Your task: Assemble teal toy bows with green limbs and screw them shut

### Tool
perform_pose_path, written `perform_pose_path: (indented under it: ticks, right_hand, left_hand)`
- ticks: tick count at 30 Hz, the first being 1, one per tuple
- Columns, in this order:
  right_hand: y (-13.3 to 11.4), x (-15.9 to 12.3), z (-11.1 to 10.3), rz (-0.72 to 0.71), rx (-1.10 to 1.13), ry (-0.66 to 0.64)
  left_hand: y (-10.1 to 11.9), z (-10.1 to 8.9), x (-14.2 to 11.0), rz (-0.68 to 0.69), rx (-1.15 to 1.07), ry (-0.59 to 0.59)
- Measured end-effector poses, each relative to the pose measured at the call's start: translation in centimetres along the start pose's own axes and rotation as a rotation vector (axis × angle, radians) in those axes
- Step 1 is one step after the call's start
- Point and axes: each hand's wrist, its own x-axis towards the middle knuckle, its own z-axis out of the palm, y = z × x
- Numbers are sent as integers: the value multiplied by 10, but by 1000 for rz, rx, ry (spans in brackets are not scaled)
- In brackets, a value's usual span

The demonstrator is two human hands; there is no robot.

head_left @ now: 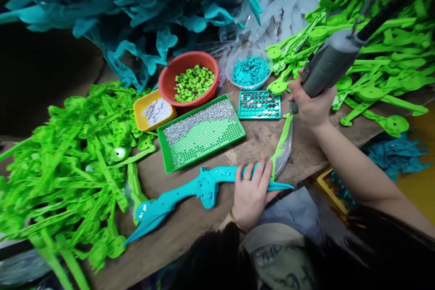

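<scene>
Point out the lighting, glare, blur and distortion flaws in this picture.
Head view: near-black shadow above the left green pile; head view: white glint on the rounded end of the long blue piece; head view: the teal pile up top looks soft; head view: edges seem stretched, as by a wide lens.

Glossy plastic blue piece point(206, 186), matt grey tool point(331, 61), shiny metal bits point(200, 118), rough tabletop point(261, 141)
</scene>
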Motion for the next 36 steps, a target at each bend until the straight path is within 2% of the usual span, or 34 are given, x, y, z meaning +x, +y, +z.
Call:
perform_pose_path:
  ticks: [3, 6, 10, 14, 17, 20, 21, 24, 25, 26, 28, 31, 36]
  right_hand:
    - [-5, 2, 2, -74, -30, 83]
    - [-27, -1, 9, -104, -9, 76]
    - [-55, -19, 29, -94, 122, -29]
    - [-56, -32, 43, 26, 164, -171]
    - [-60, -35, 24, -25, 43, -210]
    - [-84, -50, -20, -198, 6, -138]
    - [-95, -58, -35, -224, 71, -176]
    - [-121, -84, -70, -191, 246, -602]
    - [-125, -91, -76, -180, 252, -707]
    - [-127, -95, -79, -167, 249, -759]
    - [-124, -100, -80, -120, 278, -743]
    - [-113, -100, -76, -53, 332, -622]
    - [-106, -95, -70, -126, 268, -509]
  left_hand:
    - [2, 3, -1, -14, 11, 20]
    - [3, 4, -1, -35, 6, 15]
    - [-3, 0, -7, 39, -27, 4]
    - [-10, -1, -20, 133, 8, 106]
    - [-6, -12, -20, 241, 16, 180]
    - [2, -43, -8, 292, -46, 235]
    - [4, -56, -1, 294, -91, 261]
    - [9, -91, 19, 259, -272, 334]
    - [11, -98, 25, 242, -336, 362]
    - [12, -104, 31, 225, -392, 392]
    - [14, -107, 39, 193, -470, 447]
    - [17, -101, 45, 158, -493, 489]
    - [23, -90, 58, 121, -514, 589]
